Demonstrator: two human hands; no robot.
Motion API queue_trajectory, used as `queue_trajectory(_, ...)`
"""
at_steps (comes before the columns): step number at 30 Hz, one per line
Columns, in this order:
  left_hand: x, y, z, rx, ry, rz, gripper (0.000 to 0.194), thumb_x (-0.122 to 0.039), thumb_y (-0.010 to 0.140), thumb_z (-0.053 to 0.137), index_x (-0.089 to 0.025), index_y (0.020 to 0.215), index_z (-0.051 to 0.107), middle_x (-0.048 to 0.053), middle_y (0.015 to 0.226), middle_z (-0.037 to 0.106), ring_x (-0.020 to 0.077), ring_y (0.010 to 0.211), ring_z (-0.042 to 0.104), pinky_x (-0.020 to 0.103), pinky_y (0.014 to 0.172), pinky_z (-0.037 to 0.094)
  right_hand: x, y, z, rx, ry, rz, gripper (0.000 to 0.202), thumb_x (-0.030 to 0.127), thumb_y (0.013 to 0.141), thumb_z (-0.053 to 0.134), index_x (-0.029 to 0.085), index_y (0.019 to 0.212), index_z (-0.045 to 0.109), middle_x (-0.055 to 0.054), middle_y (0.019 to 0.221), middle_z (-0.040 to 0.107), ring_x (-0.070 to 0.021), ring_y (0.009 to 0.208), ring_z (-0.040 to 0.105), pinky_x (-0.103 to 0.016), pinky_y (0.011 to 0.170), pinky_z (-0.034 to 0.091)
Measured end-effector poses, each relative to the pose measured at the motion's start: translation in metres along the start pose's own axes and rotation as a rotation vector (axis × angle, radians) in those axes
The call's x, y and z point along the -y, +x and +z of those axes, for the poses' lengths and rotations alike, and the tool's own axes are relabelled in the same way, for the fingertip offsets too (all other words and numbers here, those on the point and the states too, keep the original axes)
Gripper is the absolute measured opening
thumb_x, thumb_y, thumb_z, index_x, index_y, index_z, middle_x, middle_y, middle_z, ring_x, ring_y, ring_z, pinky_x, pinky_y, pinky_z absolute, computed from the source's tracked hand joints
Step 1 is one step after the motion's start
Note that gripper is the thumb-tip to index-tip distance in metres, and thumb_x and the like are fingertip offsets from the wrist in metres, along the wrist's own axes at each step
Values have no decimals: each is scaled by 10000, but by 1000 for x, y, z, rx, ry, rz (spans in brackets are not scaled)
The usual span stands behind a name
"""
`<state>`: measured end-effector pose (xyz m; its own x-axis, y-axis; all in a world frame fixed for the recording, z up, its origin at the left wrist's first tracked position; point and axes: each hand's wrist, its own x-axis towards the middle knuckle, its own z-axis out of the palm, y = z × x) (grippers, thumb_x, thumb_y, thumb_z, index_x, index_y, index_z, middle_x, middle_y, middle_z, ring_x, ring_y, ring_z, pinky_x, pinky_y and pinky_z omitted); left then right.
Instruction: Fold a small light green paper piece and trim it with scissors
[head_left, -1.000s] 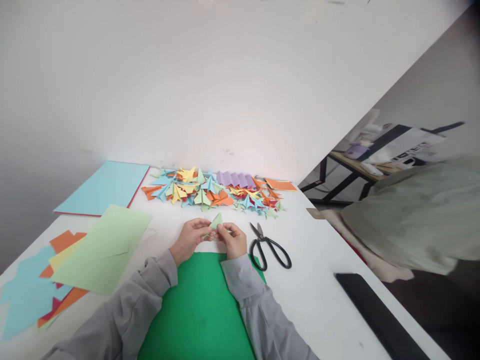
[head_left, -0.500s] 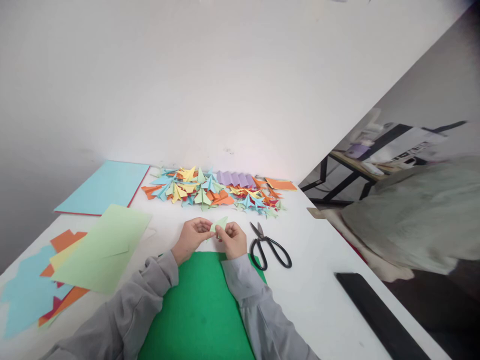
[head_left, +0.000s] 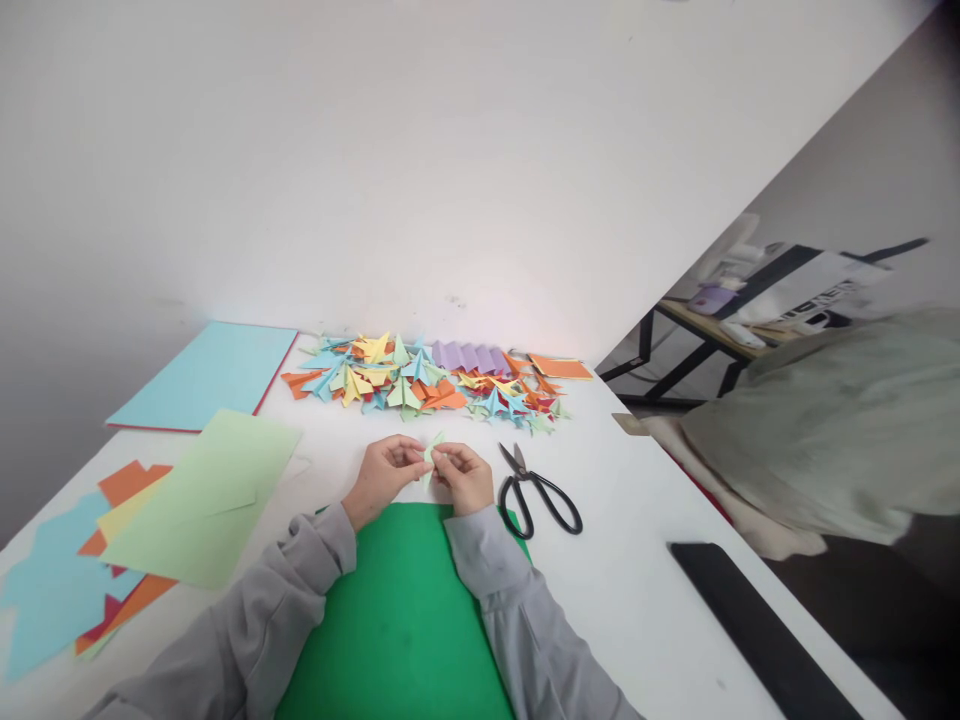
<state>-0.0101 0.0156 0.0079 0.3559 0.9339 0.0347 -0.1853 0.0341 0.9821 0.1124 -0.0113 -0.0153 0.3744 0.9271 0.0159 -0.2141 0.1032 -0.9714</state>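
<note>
A small folded piece of light green paper (head_left: 430, 452) is pinched between my two hands, just above the table. My left hand (head_left: 384, 476) grips its left side with thumb and fingers. On the other side, my right hand (head_left: 466, 478) closes on it, and the fingers hide part of its shape. Beneath my wrists lies a green mat (head_left: 397, 610). Black-handled scissors (head_left: 534, 490) rest beside my right hand, blades slightly apart. Beyond my hands is a pile of small folded paper planes (head_left: 405, 392) in several colours.
Sheets of light green paper (head_left: 206, 490) and coloured scraps (head_left: 60, 575) lie at the left, with a light blue sheet (head_left: 206, 375) behind. Pleated purple paper (head_left: 469, 357) and orange paper (head_left: 561, 368) sit by the wall. A black strip (head_left: 757, 630) lies near the right edge, beside grey-green fabric (head_left: 817, 430).
The light green paper has turned between my fingers and now shows a narrower, more upright shape. My hands have barely moved from their place.
</note>
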Motion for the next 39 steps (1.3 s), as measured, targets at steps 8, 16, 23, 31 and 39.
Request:
queue_trajectory(8,1,2,1,55,-145,-38,203,-260,640,629,-109,768,583,-5,524,585,99,488,534,246,517,434,-3,3,1,38,273,164,211,278,511,734,159,638,615,41,440,572,-63,374,470,-170,352,374)
queue_trajectory(16,2,2,2,46,-149,-37,183,-248,644,628,-111,757,585,-8,517,581,98,485,532,242,515,431,-3,2,1,55,262,158,191,276,527,725,164,636,614,39,440,576,-63,374,470,-168,354,375)
queue_trajectory(23,4,2,0,58,-158,-35,186,-251,644,625,-114,765,591,-6,523,582,100,494,533,244,520,428,-3,1,1,55,253,155,197,286,529,723,166,639,612,45,422,554,-67,372,463,-177,359,367)
queue_trajectory(31,2,2,1,65,-164,-60,194,-256,637,631,-116,765,595,-3,540,589,98,494,527,245,518,421,-3,2,1,48,249,159,215,293,516,730,161,638,611,49,407,549,-64,362,453,-174,354,365)
queue_trajectory(39,2,1,1,67,-169,-69,207,-255,634,634,-114,781,593,2,554,591,99,498,528,247,521,422,-3,2,1,47,242,156,224,301,519,729,162,643,607,47,416,556,-67,368,466,-178,357,374)
